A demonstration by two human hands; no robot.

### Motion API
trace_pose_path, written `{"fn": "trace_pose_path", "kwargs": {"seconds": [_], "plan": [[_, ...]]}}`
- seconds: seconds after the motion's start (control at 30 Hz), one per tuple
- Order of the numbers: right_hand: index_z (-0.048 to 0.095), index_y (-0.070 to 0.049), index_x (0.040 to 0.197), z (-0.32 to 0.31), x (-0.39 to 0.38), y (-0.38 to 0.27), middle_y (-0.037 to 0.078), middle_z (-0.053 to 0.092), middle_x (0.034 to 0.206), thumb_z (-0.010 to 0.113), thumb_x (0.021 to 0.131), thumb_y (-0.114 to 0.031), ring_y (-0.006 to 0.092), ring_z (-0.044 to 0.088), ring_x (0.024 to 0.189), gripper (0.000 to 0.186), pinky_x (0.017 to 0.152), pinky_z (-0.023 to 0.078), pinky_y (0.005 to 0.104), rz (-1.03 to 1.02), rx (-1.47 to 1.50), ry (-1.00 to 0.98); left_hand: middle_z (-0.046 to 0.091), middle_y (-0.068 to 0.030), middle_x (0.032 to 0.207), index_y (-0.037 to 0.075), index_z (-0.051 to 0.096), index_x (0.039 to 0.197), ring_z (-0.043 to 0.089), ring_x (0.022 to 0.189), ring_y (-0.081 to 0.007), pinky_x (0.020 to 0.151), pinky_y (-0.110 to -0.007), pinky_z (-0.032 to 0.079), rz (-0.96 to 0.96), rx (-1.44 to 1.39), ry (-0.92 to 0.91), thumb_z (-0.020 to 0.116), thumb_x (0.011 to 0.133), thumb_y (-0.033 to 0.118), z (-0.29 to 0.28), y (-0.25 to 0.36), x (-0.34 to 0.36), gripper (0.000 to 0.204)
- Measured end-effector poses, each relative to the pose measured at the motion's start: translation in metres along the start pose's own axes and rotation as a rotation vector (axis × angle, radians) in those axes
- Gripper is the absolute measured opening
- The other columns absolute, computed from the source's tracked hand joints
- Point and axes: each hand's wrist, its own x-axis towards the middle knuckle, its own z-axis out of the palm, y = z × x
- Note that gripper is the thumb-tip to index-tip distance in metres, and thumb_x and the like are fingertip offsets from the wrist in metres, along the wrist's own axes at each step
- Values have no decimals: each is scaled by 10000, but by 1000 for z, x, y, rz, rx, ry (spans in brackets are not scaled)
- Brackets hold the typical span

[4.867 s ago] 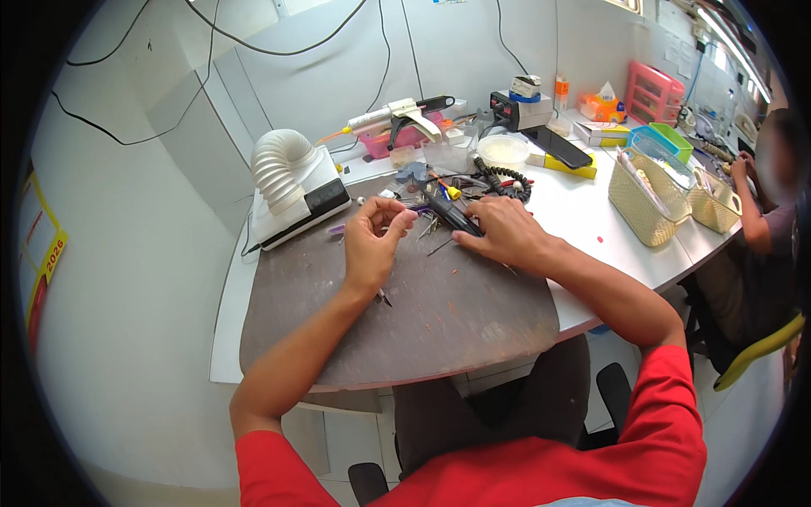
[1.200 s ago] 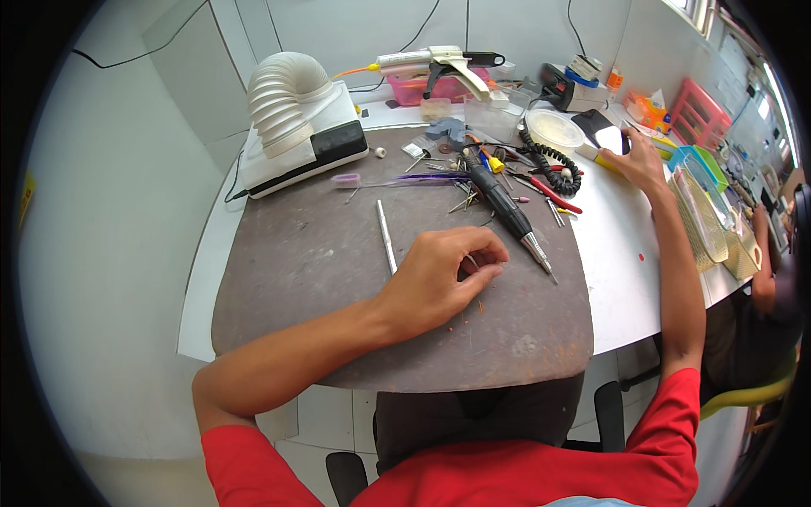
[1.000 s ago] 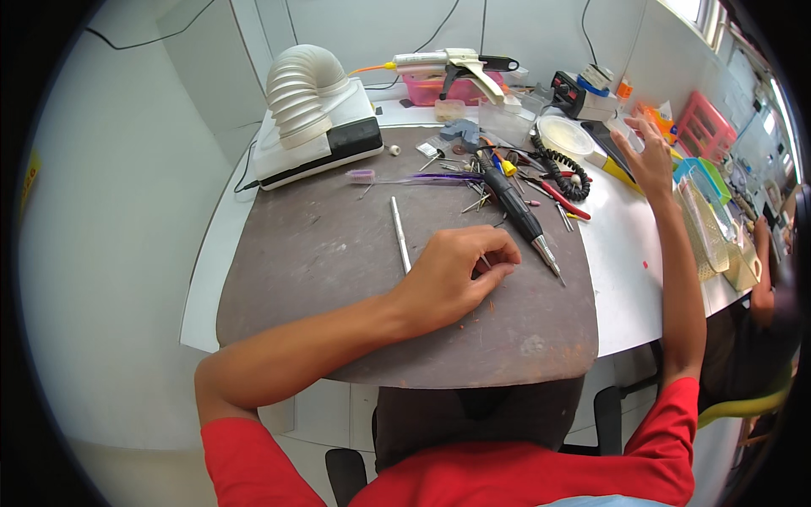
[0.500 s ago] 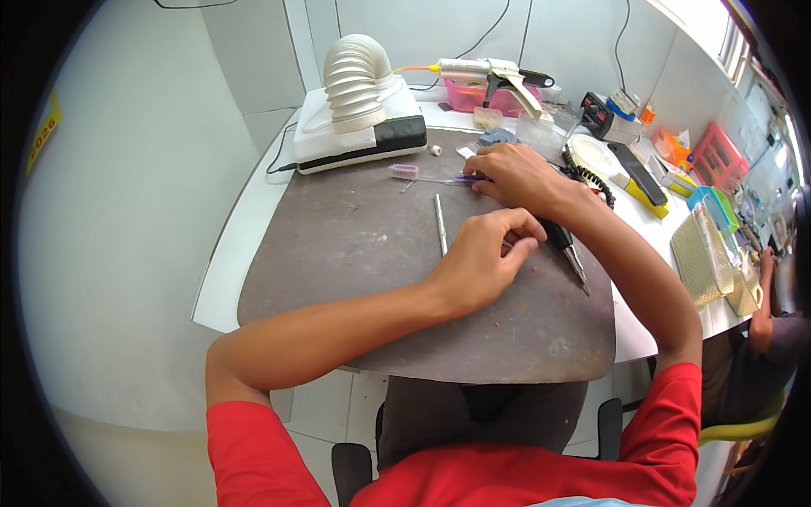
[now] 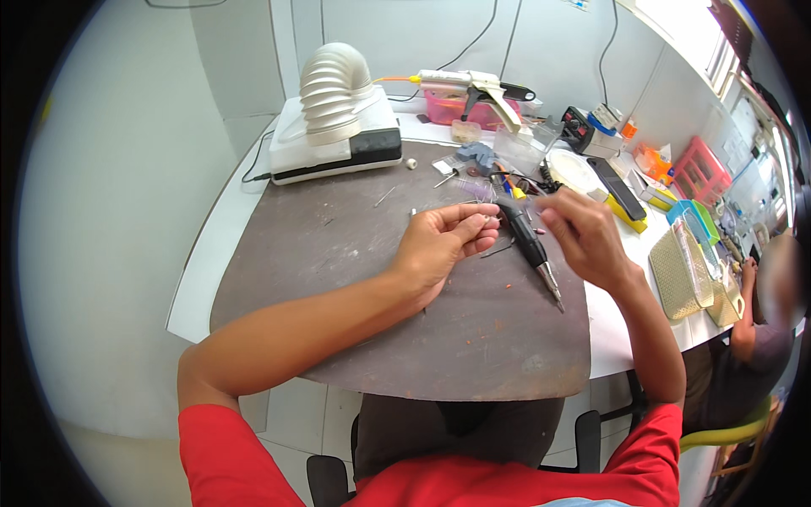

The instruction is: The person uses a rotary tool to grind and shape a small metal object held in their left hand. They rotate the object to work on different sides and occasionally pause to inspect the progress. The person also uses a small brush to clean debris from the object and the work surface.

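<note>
My left hand point(image 5: 439, 249) is closed in a pinch over the middle of the dark work mat. Between its fingertips shows a small whitish piece point(image 5: 492, 220), too small to make out. My right hand point(image 5: 587, 232) is curled closed at the right of the mat. It grips a clear and purple toothbrush, whose bristle head point(image 5: 477, 189) is smeared by motion just beyond the left fingertips. Between my hands lies a black rotary handpiece point(image 5: 529, 241), its metal tip slanting toward me.
A white dust-collector box point(image 5: 291, 139) with a ribbed hose stands at the far left of the mat point(image 5: 338, 253). Behind are a dispensing gun point(image 5: 481, 89), a pink basket point(image 5: 439, 110) and a grey cloth point(image 5: 477, 154). Woven baskets point(image 5: 676, 270) line the right. Another person point(image 5: 735, 372) sits beyond.
My right hand has lifted the toothbrush off the mat and come back toward me, right of the handpiece. My left hand has shifted slightly, its fingertips now turned up around the small piece.
</note>
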Motion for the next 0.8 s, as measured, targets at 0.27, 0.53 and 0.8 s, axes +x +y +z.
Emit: {"fn": "trace_pose_path", "kwargs": {"seconds": [0.27,0.53,0.8], "plan": [[674,4,983,-21,-30,26,123,612,730,596,911,-126,238,581,607,167,560,443,331,58,31,110,639,-89,1054,-23,617,1164,608,939,-128,871,-250,521,7,40,-39,602,934,93,4,4,-3,257],[702,-47,991,-28,-28,31,107,623,714,599,916,-169,236,593,571,177,538,466,356,92,-104,132,636,-95,1039,-25,621,1149,606,949,-135,872,-257,519,53,83,-40,601,935,91,4,7,-4,245],[700,-35,1033,-27,-30,39,98,620,704,614,900,-141,185,559,549,190,515,432,306,25,-46,50,637,-103,1046,-22,607,1142,613,973,-143,891,-259,524,61,41,8,613,927,88,9,9,-5,242]]}}
